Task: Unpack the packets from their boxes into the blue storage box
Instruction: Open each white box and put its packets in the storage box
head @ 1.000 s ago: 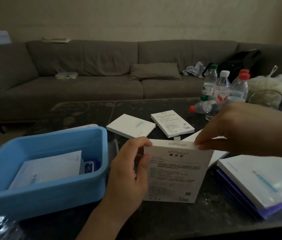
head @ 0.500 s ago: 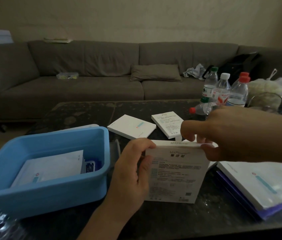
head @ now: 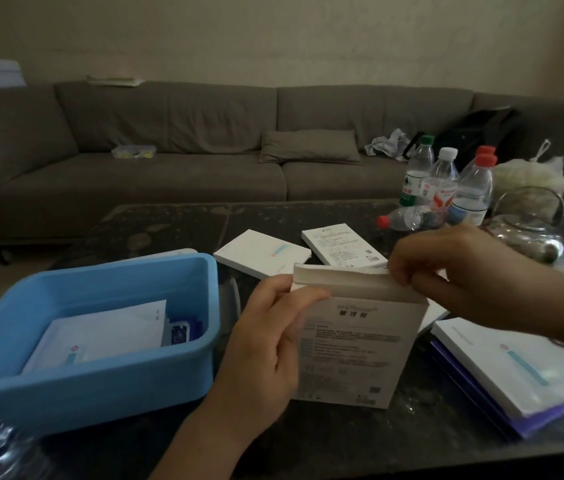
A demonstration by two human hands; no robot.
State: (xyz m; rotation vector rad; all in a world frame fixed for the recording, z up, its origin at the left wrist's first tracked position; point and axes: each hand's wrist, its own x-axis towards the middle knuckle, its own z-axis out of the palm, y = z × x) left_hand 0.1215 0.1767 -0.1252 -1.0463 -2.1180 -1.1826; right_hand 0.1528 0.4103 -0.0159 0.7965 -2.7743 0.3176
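**Top flap lifted on the upright box at the bench's near edge**

We're looking at a white box (head: 360,351) standing upright on the dark bench (head: 176,223), close to its near edge, printed side toward us. The left hand (head: 270,344) grasps its left side, thumb curled over the upper corner. The right hand (head: 460,271) pinches the top flap at its right end, and that flap is raised, showing its pale inner face. What lies inside the box we cannot tell from here.

Just beside the left hand, toward the bench's left edge, sits the blue storage box (head: 107,386). White packets (head: 100,334) lie flat in it, with something dark blue tucked against its right wall.

Behind the upright box, nearer the middle of the bench, two flat white boxes (head: 259,252) lie side by side, apart from the hands. At the near right corner we've got a stack of flat boxes (head: 522,368), white on top, purple beneath.

Along the far right edge stand clear water bottles (head: 446,188), one more lying on its side, next to a glass teapot (head: 529,230). A grey sofa (head: 176,150) runs behind the bench.
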